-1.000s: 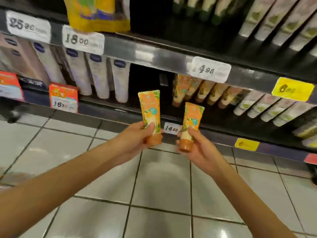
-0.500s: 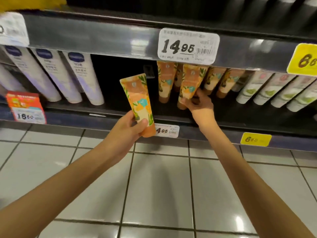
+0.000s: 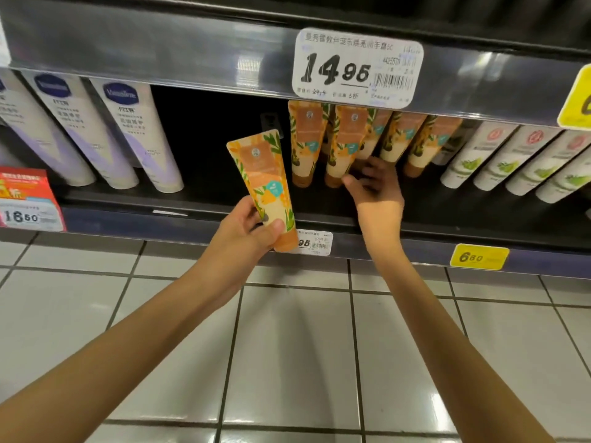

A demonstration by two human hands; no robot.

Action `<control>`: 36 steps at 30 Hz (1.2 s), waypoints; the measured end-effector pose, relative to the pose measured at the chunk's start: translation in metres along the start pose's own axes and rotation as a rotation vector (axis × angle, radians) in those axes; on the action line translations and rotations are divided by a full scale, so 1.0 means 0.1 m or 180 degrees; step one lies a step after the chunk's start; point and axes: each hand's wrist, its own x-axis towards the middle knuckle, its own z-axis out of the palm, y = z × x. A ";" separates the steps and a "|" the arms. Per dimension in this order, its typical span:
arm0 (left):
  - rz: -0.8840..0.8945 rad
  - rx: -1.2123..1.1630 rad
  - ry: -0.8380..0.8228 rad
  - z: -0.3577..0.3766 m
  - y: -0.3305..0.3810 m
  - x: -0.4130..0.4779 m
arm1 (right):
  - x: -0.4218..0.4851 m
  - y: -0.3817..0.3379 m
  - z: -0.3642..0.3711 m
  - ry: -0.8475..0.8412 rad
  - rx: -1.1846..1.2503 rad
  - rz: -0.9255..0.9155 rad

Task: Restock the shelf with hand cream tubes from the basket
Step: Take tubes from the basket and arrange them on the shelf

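My left hand (image 3: pixel 246 231) grips an orange leaf-patterned hand cream tube (image 3: pixel 265 183) by its lower end, cap down, just in front of the lower shelf's edge (image 3: pixel 192 219). A row of several matching orange tubes (image 3: pixel 307 142) stands cap down on that shelf. My right hand (image 3: pixel 377 199) reaches into the shelf with loose, blurred fingers. Its thumb lies by the cap of the second tube (image 3: pixel 347 145), which stands in the row. The basket is out of view.
White Vaseline tubes (image 3: pixel 140 139) stand left of a dark gap (image 3: pixel 224 123) on the shelf. White tubes with green prints (image 3: pixel 499 161) fill the right. A 14.95 price tag (image 3: pixel 356 68) hangs on the shelf above. Grey floor tiles (image 3: pixel 287 346) lie below.
My right hand carried its tube into the shelf row and has loosened from it. My left hand rose toward the shelf with its tube. The camera moved closer.
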 end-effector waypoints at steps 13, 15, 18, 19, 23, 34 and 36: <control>-0.0093 0.0916 -0.0563 0.38 0.15 0.01 | -0.26 0.04 -0.52 -0.0367 0.0014 0.0056; 0.0071 0.1221 -0.0289 0.31 0.12 -0.05 | -0.04 0.05 -0.50 -0.0004 -0.0354 0.0061; 0.0061 0.1062 0.0022 0.19 0.08 -0.12 | 0.17 0.11 -0.39 0.0085 -0.0541 -0.0029; 0.0020 0.0995 0.0099 0.15 0.08 -0.13 | 0.21 0.12 -0.35 0.0091 -0.0646 -0.0050; 0.0015 0.0869 0.0208 0.01 0.05 -0.17 | 0.31 0.17 -0.23 0.0209 -0.0902 -0.0059; 0.0048 0.0730 0.0287 -0.05 -0.01 -0.20 | 0.36 0.21 -0.15 0.0414 -0.1090 -0.0052; 0.0040 0.0725 0.0289 -0.07 -0.01 -0.22 | 0.35 0.20 -0.14 0.0396 -0.1137 -0.0045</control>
